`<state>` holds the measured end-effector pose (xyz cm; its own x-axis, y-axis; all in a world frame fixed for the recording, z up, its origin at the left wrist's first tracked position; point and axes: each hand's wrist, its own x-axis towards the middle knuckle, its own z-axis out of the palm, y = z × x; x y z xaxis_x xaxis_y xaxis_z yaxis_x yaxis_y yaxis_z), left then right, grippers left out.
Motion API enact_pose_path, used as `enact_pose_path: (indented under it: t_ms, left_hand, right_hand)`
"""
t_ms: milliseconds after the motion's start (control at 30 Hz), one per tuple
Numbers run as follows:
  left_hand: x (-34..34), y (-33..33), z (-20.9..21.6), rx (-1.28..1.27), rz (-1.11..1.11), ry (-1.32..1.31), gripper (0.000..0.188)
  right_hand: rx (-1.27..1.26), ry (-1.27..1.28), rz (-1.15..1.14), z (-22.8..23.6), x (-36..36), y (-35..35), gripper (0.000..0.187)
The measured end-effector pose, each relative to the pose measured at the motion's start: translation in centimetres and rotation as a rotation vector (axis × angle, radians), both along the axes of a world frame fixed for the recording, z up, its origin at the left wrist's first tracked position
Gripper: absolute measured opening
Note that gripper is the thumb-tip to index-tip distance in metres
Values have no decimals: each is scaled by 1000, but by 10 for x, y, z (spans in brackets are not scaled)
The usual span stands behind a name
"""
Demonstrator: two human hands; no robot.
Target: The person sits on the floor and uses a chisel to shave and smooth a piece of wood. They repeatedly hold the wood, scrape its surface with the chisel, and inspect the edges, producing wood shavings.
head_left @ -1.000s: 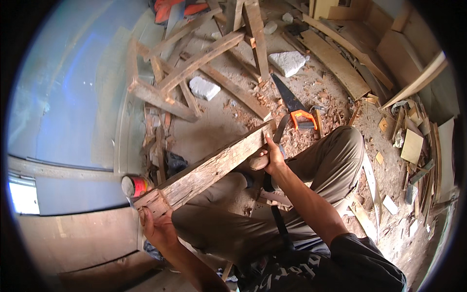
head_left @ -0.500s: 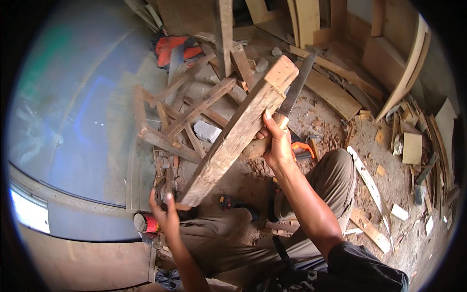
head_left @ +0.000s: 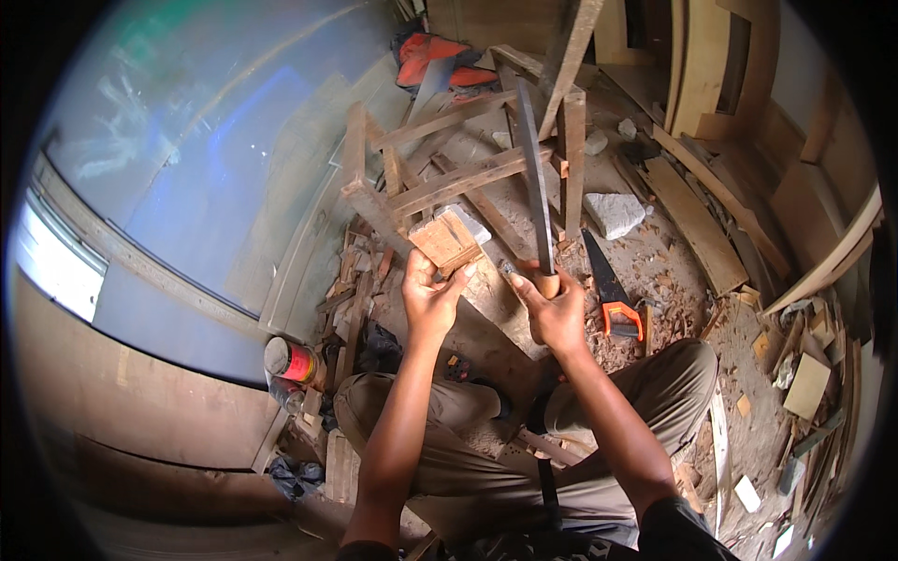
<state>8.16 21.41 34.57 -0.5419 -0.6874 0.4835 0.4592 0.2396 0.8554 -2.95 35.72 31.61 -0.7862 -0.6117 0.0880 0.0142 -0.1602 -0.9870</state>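
My left hand (head_left: pixel 432 297) is closed round the upper end of a rough wooden beam (head_left: pixel 443 239), whose pale cut end is turned up. Below that end the beam runs down between my hands, strongly foreshortened, its lower part hard to follow. In my right hand (head_left: pixel 558 313) is a tool with a long, flat, dark metal blade (head_left: pixel 537 178) and a short wooden handle (head_left: pixel 548 284). Its blade points up and away from me. The right thumb lies close to the beam's side; whether it touches, I cannot tell.
A wooden frame (head_left: pixel 458 184) lies ahead, with a grey stone block (head_left: pixel 615 215) beside it. On the littered floor rests a handsaw with an orange handle (head_left: pixel 621 320). A red-banded can (head_left: pixel 291 360) stands at left. Planks (head_left: pixel 692 224) and scraps lie at right.
The beam has swung from a long slant across my view to end-up. My left hand, empty before, now grips its end. The right hand keeps the bladed tool, its blade now more upright.
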Motion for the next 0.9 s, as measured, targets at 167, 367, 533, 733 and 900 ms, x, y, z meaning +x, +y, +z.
enact_pose_path:
  t_ms: [167,367,533,733,900]
  left_hand:
    - [-5,5,-11,-33,211,29,39]
    - [5,6,-64,-10,451,-144,35]
    - [25,21,-47,-155,572,-344,35]
    - [57,21,-34,223,211,-248,48]
    - [74,15,-16,461,244,-326,39]
  right_hand:
    - [-58,-112,-18,-29,15,-5,19]
    - [-102,-384,-60,-46,53,-46,29]
    - [-168,-683,20,-44,71,-58,31]
    - [-191,-633,51,-50,82,-56,31]
    - [-200,-546,103,-50,77,-64,29]
